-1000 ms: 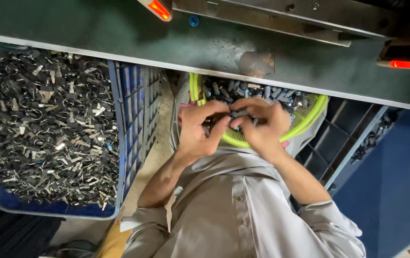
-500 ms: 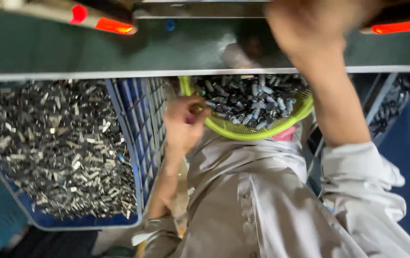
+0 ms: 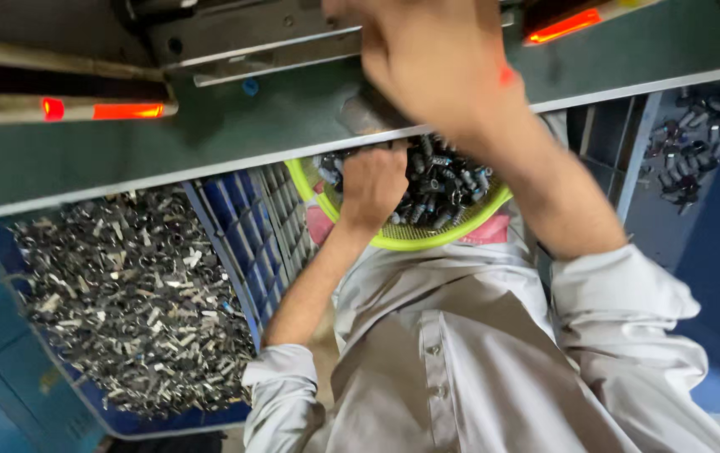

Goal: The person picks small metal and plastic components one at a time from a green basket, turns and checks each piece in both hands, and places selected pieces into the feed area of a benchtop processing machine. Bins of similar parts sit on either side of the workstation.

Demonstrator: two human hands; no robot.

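Left hand (image 3: 374,183) is down in the green bowl (image 3: 393,242) on the person's lap, curled with its fingers together on the small dark metal parts (image 3: 448,189) piled there. Whether a part is pinched in those fingers I cannot tell, since the back of the hand hides them. The parts lie right under this hand and spread off to its right, so the left hand is much the nearer one.

The right hand (image 3: 435,63) is lifted high, up over the grey-green table (image 3: 234,138) and reaching toward the metal machine (image 3: 234,38) at the top. It is blurred, and its fingers seem bent and close together, but what they grip does not show. That arm slants up from the grey sleeve (image 3: 628,310).

To the left stands a blue crate (image 3: 242,226) full of shiny metal bits (image 3: 125,294).
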